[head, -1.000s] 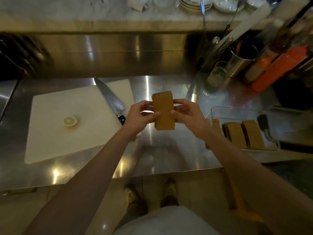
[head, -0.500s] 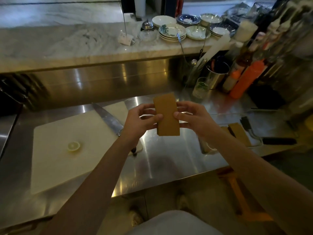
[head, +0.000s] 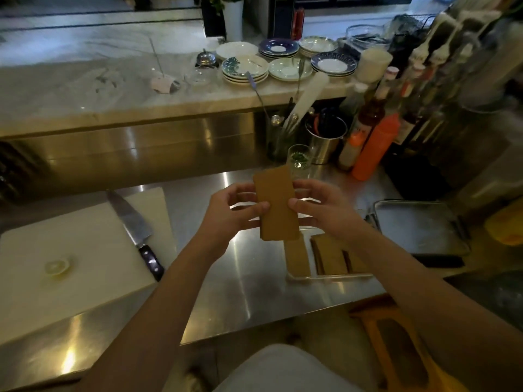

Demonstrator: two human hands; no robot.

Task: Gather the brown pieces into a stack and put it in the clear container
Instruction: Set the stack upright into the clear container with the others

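A stack of brown rectangular pieces (head: 276,205) is held upright above the steel counter, between both hands. My left hand (head: 232,210) grips its left edge and my right hand (head: 322,207) grips its right edge. Below and to the right lies the clear container (head: 325,276) on the counter, partly hidden by my right forearm. Inside it stand more brown pieces: one at the left (head: 297,257) and others beside it (head: 329,254).
A white cutting board (head: 73,267) at left carries a large knife (head: 131,224) and a lemon slice (head: 57,266). A metal tray (head: 416,224) sits at right. Bottles (head: 375,145), a glass (head: 299,159) and a utensil cup (head: 325,137) stand behind; plates (head: 244,69) on the marble shelf.
The view has tilted upward, showing more of the back shelf. Both hands keep hold of the brown stack, which stays above the counter left of the container.
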